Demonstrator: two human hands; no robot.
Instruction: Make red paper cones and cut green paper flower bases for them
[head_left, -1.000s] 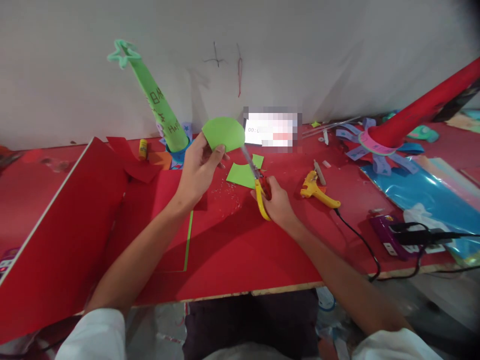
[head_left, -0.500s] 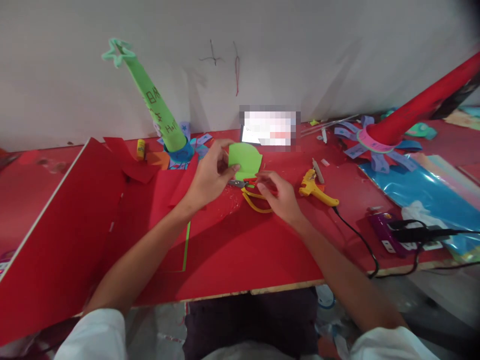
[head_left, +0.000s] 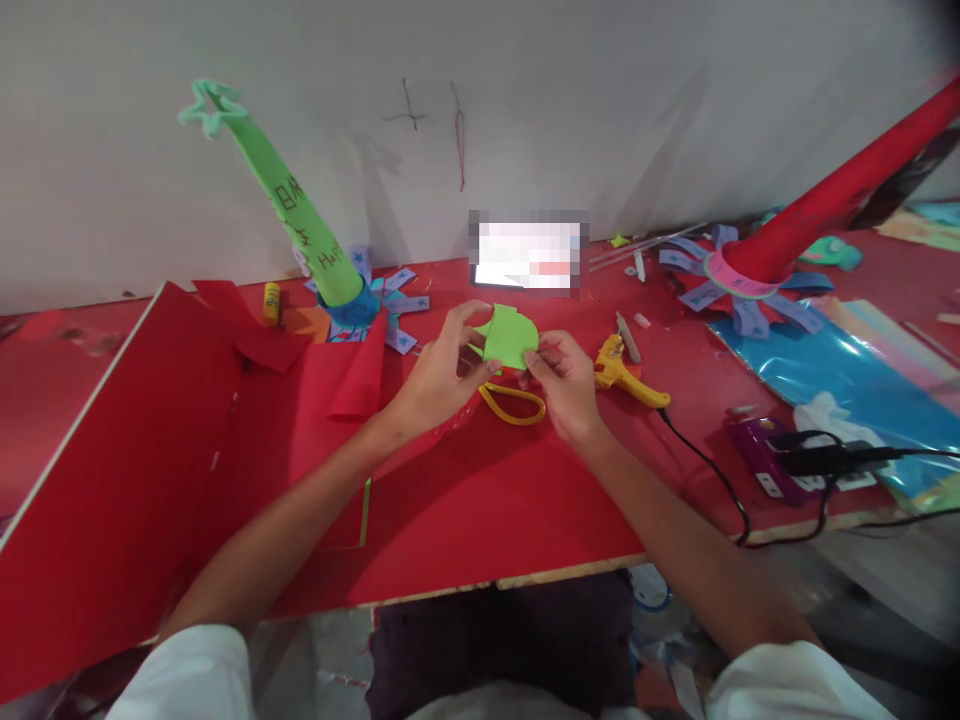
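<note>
- Bright-green, round-edged paper piece [head_left: 511,338] is held up between the 2 hands, over the red table [head_left: 480,520]. Its rounded outline looks cut already, and the sheet seems bent or folded; I see it joined to nothing, so any fastening appears undone.
- At far left, a large red board [head_left: 97,480] leans upright.
- Next, a small yellow glue stick [head_left: 271,302] stands near a tall green paper cone [head_left: 300,225] with handwriting, a star-shaped top and a blue base. That cone looks assembled.
- The left hand [head_left: 435,375] pinches the piece's lower left edge, thumb in front; its other fingers are curved and slightly apart.
- Below the piece, the yellow-handled scissors [head_left: 517,420] lie on the table, blades hidden, so cutting seems paused or finished.
- The right hand [head_left: 571,385] pinches the lower right edge between thumb and forefinger, with the rest curled in.
- Beside it lies a yellow glue gun [head_left: 621,372], held by neither hand.
- At far right, a red cone [head_left: 817,215] with a pink band looks assembled too. What else is left, I cannot tell.
</note>
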